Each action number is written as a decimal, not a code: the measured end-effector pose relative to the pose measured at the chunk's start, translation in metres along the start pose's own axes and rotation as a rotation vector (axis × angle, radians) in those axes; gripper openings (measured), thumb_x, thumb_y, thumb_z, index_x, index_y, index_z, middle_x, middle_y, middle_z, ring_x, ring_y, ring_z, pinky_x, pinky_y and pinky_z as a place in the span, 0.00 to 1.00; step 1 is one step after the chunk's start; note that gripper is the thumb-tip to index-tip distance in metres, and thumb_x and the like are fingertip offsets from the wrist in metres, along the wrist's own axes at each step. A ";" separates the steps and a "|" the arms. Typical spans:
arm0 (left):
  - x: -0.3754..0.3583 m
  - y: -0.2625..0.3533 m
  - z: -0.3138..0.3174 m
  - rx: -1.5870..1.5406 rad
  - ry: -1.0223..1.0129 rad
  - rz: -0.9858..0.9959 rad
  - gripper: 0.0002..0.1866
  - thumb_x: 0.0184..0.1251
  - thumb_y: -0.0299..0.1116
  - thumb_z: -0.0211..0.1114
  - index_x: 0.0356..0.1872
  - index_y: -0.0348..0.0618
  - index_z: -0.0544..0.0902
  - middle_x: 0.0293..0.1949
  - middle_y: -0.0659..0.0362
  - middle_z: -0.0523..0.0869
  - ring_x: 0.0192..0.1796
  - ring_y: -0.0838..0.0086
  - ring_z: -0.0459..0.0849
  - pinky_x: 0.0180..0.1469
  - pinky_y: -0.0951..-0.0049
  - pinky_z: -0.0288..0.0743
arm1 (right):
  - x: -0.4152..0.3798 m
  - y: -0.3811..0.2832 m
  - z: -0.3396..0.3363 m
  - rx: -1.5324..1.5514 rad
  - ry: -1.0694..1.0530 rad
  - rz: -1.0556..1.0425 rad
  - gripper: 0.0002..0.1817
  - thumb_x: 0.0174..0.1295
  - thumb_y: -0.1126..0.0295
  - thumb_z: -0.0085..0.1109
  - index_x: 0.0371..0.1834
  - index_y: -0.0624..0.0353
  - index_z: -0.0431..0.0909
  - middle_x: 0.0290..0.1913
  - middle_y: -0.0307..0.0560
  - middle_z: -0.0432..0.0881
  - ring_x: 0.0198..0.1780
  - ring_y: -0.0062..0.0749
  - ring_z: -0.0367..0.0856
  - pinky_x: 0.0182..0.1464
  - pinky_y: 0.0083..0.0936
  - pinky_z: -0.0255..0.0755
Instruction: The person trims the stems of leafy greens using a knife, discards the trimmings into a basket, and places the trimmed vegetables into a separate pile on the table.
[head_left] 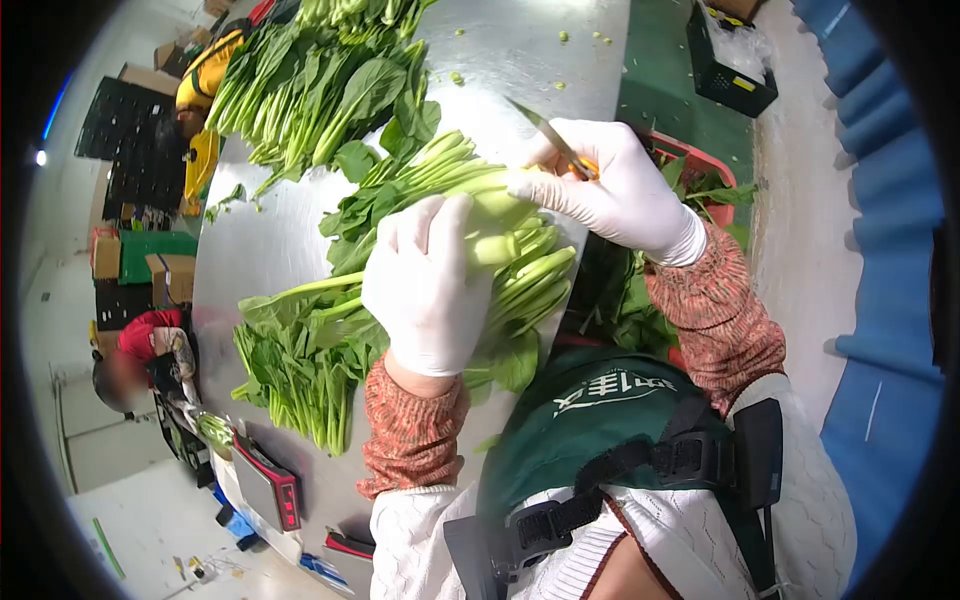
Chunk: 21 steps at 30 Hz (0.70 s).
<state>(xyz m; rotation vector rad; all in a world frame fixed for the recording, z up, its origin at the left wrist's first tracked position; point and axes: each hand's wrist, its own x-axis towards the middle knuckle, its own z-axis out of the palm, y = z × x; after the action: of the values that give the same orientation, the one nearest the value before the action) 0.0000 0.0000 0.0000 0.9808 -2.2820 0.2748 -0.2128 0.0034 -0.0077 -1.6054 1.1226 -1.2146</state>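
- I see the left hand [428, 285] closed over a bunch of greens [500, 255] at the bench's [260, 250] near edge, steadying its cut ends.
- Right hand [610, 185] fingers grip a knife [548, 133] at the stalk bases, presumably for trimming.
- Loose greens [300, 375] lie beside the bunch.

Both gloved hands [430, 285] clenched

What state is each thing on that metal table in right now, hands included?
Left hand: gloved, closed over the bunch of greens.
Right hand: gloved, gripping the knife, blade pointing up and away.
Bunch of greens: held together, cut stem ends showing.
Pile of greens: loose, lying on the table.
Red crate: open, leaves inside.
Scale: on the table edge, display unreadable.
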 end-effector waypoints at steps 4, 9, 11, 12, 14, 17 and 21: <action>0.004 0.036 0.006 0.041 -0.105 0.021 0.30 0.38 0.26 0.73 0.51 0.46 0.80 0.46 0.57 0.83 0.45 0.59 0.81 0.45 0.63 0.78 | -0.033 0.014 -0.011 0.140 0.053 0.023 0.11 0.64 0.68 0.68 0.42 0.64 0.83 0.31 0.36 0.82 0.33 0.13 0.76 0.36 0.16 0.70; 0.004 0.062 0.024 0.004 -0.193 0.041 0.31 0.37 0.29 0.76 0.51 0.44 0.79 0.42 0.57 0.82 0.44 0.58 0.80 0.44 0.61 0.78 | -0.076 0.021 -0.038 0.162 0.207 0.074 0.13 0.72 0.65 0.58 0.46 0.65 0.82 0.32 0.37 0.83 0.34 0.15 0.77 0.38 0.17 0.71; 0.007 0.072 0.028 0.050 -0.191 0.035 0.31 0.37 0.30 0.75 0.51 0.43 0.79 0.39 0.58 0.81 0.44 0.58 0.80 0.44 0.61 0.77 | -0.091 0.035 -0.036 -0.047 0.405 -0.085 0.11 0.71 0.70 0.57 0.50 0.65 0.80 0.32 0.41 0.84 0.33 0.20 0.80 0.36 0.20 0.74; 0.010 0.077 0.029 0.059 -0.190 0.042 0.31 0.37 0.30 0.75 0.50 0.43 0.79 0.38 0.57 0.81 0.44 0.58 0.80 0.44 0.61 0.77 | -0.099 0.033 -0.038 -0.246 0.406 -0.056 0.11 0.67 0.74 0.58 0.51 0.64 0.79 0.33 0.44 0.84 0.33 0.24 0.82 0.36 0.21 0.75; 0.013 0.086 0.027 0.021 -0.217 0.065 0.30 0.38 0.30 0.75 0.51 0.43 0.79 0.38 0.57 0.81 0.44 0.57 0.80 0.45 0.60 0.77 | -0.115 0.022 -0.036 -0.413 0.386 0.019 0.17 0.58 0.81 0.59 0.51 0.60 0.78 0.35 0.52 0.84 0.33 0.37 0.85 0.37 0.26 0.77; 0.020 0.105 0.028 -0.008 -0.120 0.205 0.23 0.38 0.28 0.67 0.43 0.44 0.79 0.33 0.58 0.80 0.34 0.61 0.78 0.33 0.66 0.75 | -0.128 0.019 -0.037 -0.447 0.405 0.068 0.17 0.57 0.80 0.56 0.51 0.60 0.78 0.33 0.58 0.83 0.33 0.48 0.85 0.36 0.33 0.76; 0.016 0.119 0.031 -0.065 -0.155 0.209 0.27 0.39 0.29 0.73 0.48 0.44 0.81 0.39 0.57 0.82 0.43 0.58 0.80 0.44 0.60 0.77 | -0.147 0.029 -0.047 -0.380 0.352 0.142 0.14 0.59 0.72 0.57 0.49 0.58 0.80 0.31 0.57 0.83 0.35 0.54 0.84 0.38 0.40 0.78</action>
<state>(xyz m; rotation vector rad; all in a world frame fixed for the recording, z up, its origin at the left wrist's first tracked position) -0.1073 0.0608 -0.0075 0.7538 -2.5223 0.2164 -0.2846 0.1325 -0.0619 -1.5826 1.7479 -1.2742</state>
